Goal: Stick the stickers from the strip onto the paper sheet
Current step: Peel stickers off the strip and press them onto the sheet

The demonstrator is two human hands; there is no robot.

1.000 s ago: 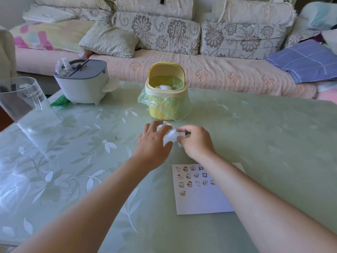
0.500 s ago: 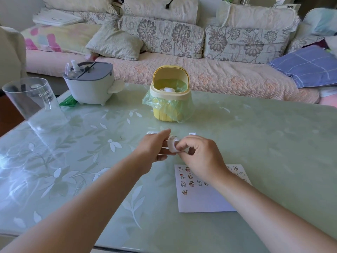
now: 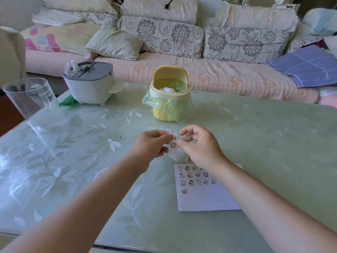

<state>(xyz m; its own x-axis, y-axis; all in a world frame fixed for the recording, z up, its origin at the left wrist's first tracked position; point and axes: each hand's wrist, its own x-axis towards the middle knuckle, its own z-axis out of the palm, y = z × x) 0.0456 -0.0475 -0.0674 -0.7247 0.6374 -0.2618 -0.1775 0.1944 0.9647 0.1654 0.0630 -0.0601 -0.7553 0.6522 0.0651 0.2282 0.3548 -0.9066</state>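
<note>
Left fingers [image 3: 163, 136] pinch the strip [image 3: 173, 141] above the table [image 3: 259, 143]; right fingers [image 3: 185, 131] curl at its edge, grip unclear.

The worktop [image 3: 255, 143] wears a pale green cover printed with white leaves. A white paper sheet [image 3: 207, 199] bearing rows of small stickers lies near the front. Farther back stands a yellow mini bin [image 3: 170, 105] with a green liner. At the left are a grey-lidded white container [image 3: 89, 86], a green packet [image 3: 68, 102] and a clear jug [image 3: 34, 105].

One wide-angle view from the person's head, facing forward and down across the desk [image 3: 255, 143], forearms [image 3: 91, 207] filling the near edge, left hand [image 3: 151, 143] and right hand [image 3: 198, 146] close at centre, sofa [image 3: 209, 75] along the far side
</note>
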